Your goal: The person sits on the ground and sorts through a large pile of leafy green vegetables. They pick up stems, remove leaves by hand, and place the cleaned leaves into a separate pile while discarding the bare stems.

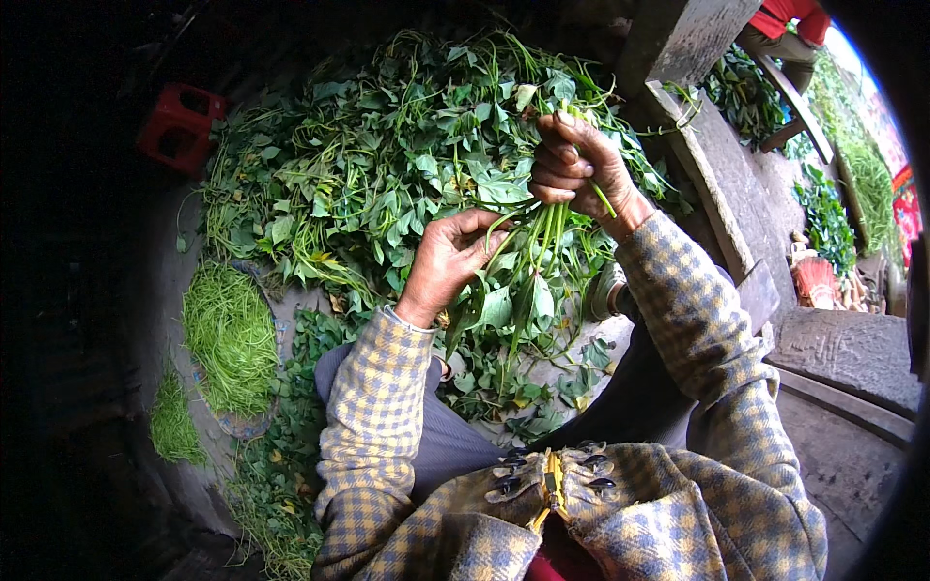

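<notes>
My right hand (577, 167) is closed in a fist around a bunch of green leafy stems (550, 232); the cut-looking ends stick out above it and the leaves hang down below. My left hand (459, 254), just left of the bunch, pinches a thin green stem between thumb and fingers. Behind and beneath both hands spreads a large heap of leafy green vines (378, 160). More loose leaves (479, 385) lie on the ground between my legs.
At the left, a round tray (280, 341) holds bare green stems (229, 334), with a smaller stem pile (174, 421) beside it. A red plastic stool (183, 127) stands at the upper left. Wooden planks (708, 174) border the right; beyond them a person in red (795, 22) is partly visible.
</notes>
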### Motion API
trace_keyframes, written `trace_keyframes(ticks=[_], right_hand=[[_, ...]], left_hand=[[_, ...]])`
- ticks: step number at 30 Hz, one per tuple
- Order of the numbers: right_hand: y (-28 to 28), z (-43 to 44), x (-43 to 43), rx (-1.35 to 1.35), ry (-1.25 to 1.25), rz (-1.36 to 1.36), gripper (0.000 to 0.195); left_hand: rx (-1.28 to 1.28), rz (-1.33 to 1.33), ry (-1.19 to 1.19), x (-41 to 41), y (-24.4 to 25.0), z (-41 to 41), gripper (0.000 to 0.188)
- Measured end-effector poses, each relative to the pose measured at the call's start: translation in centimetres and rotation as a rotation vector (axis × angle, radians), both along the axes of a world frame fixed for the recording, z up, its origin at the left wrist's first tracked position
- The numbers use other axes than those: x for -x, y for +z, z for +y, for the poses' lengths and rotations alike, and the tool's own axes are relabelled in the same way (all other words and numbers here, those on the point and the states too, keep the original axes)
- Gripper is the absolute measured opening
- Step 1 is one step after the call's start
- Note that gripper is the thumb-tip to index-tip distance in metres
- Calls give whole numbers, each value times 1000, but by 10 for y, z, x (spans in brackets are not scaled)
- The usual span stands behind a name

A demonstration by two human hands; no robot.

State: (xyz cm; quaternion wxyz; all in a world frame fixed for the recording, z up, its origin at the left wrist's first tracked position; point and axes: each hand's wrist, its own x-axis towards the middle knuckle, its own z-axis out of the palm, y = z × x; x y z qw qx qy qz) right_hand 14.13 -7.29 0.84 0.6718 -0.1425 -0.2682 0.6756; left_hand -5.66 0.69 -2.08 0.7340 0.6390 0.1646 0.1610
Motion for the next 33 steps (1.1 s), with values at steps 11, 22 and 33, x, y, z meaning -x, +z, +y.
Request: trace_keyframes(ticks=[11,22,33], right_hand=[[0,0,6,33,58,-38,33],[1,-5,1,4,31,-75,34],[0,4,14,72,33,-41,35]], left_hand=[[-123,3,59,6,-6,11,9],[-3,-6,189,17,20,30,12],[-138,6,73,-1,-1,1,22]])
